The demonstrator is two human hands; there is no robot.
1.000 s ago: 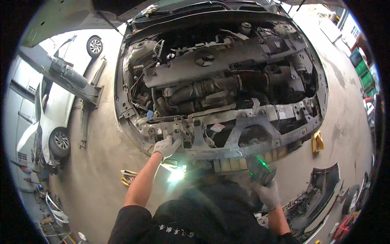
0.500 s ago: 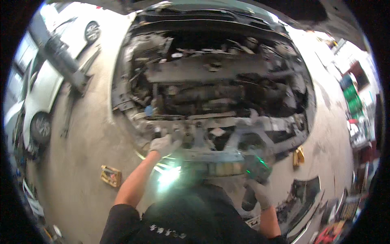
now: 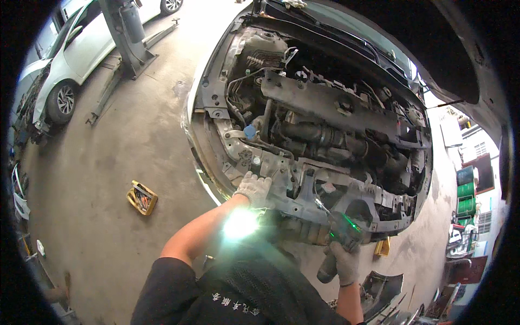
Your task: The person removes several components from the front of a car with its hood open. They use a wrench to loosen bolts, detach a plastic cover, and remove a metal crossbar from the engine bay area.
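In front of me is a car's open engine bay [image 3: 325,130], with the front crossmember [image 3: 287,203] bared. My left hand [image 3: 253,188], in a pale knitted glove, lies on the metal front panel beside the headlight area, its fingers stretched over the surface. My right hand [image 3: 345,261], also gloved, grips the handle of a dark cordless power driver [image 3: 342,230] with green glowing marks. A shiny shaft [image 3: 320,205] sticks out of the driver toward the crossmember. Whether its tip touches anything, I cannot tell. A bright lamp glare [image 3: 240,223] shines below my left wrist.
A yellow tool tray [image 3: 142,198] sits on the floor at left; another yellow box [image 3: 382,247] is right of the bumper. Dark removed trim [image 3: 382,292] lies lower right. A lift post [image 3: 127,38] and a white car [image 3: 81,49] stand far left. The raised hood [image 3: 449,49] hangs overhead.
The view has turned and come closer, so the car now sits tilted and further right. My left hand lies flatter on the front panel. The driver stays in my right hand, its shaft now visible.
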